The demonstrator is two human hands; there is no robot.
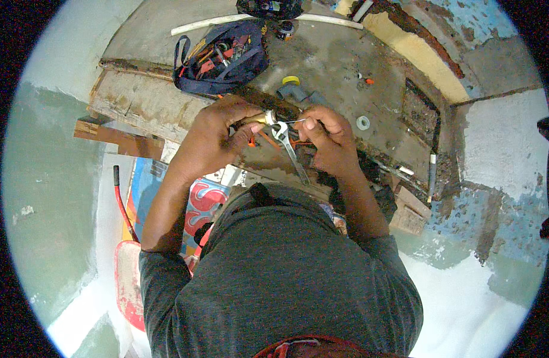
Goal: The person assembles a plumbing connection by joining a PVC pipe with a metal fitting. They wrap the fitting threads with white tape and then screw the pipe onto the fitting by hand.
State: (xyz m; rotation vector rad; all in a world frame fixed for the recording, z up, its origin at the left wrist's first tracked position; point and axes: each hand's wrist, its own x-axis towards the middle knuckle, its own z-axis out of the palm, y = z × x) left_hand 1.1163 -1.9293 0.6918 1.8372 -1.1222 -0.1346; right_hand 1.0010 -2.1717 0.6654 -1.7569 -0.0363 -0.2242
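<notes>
My left hand (211, 134) is closed around a brass pipe fitting (258, 119), and a pale whitish band shows at its right end. Beside that end, my right hand (328, 134) pinches a thin pale strand (296, 121) between thumb and fingers. The strand reaches toward the fitting; what it is made of is too small to tell. Just below, between the hands, is a silver adjustable wrench (291, 152), its jaw close to the fitting and its handle pointing down to the right. I cannot tell what the wrench rests on.
On the worn concrete slab sit a dark tool bag (223, 59), a grey pipe fitting (298, 93) with a yellow cap (291, 80), a white ring (363, 123) and a white pipe (203, 25). A rectangular recess (420, 116) lies right. A red-handled tool (124, 206) stands left.
</notes>
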